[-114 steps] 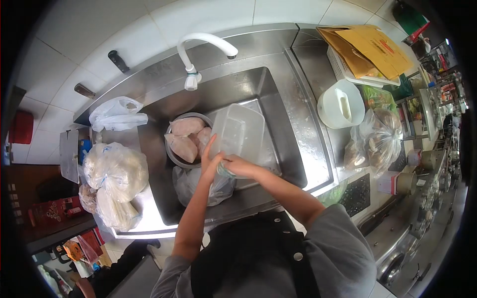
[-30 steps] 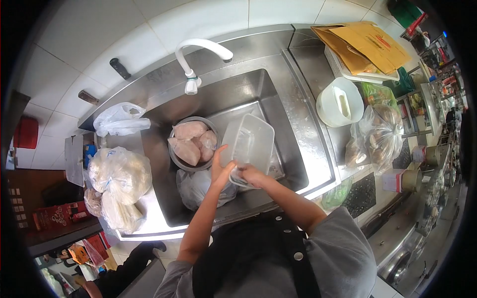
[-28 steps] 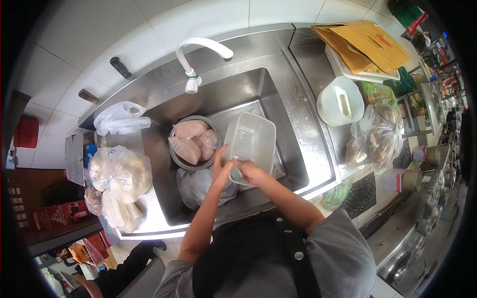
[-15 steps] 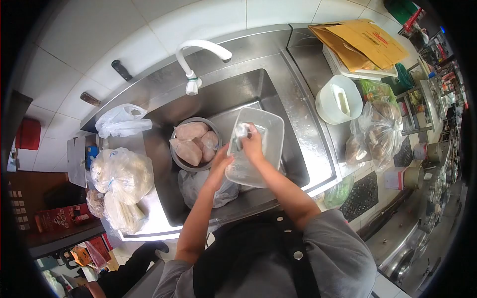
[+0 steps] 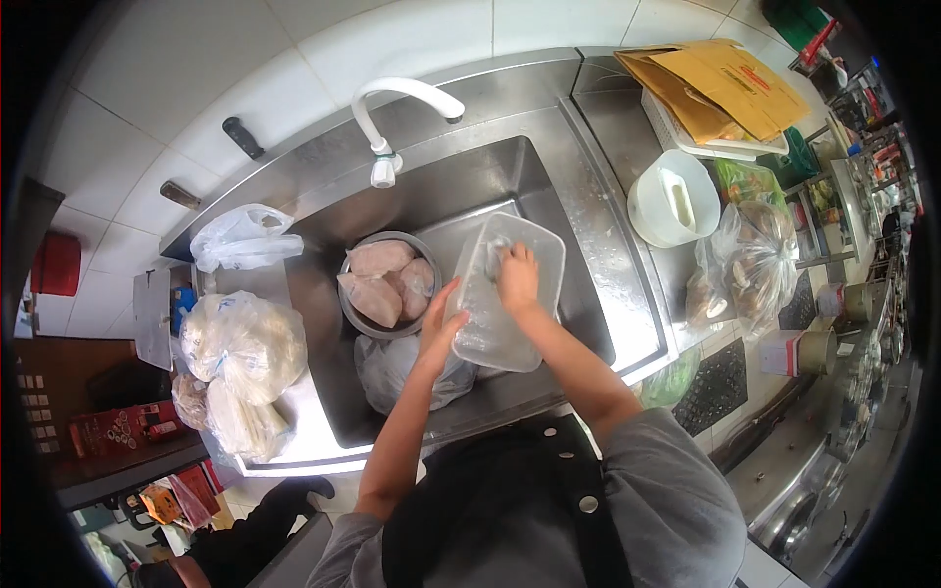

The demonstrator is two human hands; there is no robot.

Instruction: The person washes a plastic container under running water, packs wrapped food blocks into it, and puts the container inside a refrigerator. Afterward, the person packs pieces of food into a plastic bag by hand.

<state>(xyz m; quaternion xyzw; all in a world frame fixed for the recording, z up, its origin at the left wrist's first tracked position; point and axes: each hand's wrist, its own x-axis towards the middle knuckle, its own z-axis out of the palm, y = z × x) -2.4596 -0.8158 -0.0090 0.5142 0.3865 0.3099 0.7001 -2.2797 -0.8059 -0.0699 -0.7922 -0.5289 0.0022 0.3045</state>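
My left hand (image 5: 441, 330) grips the left wall of a clear plastic container (image 5: 502, 351), which is tilted over the sink. Inside the container, my right hand (image 5: 520, 281) is closed on a small greyish-white wad (image 5: 496, 246), pressed against the inner surface; its exact kind is unclear. To the left of the container, a round metal bowl (image 5: 348, 316) holds several pale raw meat pieces (image 5: 380, 259). A whitish plastic bag (image 5: 380, 377) lies in the sink below the bowl, partly hidden by my left forearm.
A white faucet (image 5: 404, 86) arches over the sink (image 5: 446, 186). Filled plastic bags (image 5: 257, 353) crowd the left ledge. On the right stand a white tub (image 5: 652, 211), a bagged bundle (image 5: 760, 260) and a basket under brown cardboard (image 5: 725, 93). Another person's dark sleeve (image 5: 245, 534) shows at lower left.
My right hand has moved slightly right inside the container, taking the wad along its inner surface. My left hand still holds the container's side.
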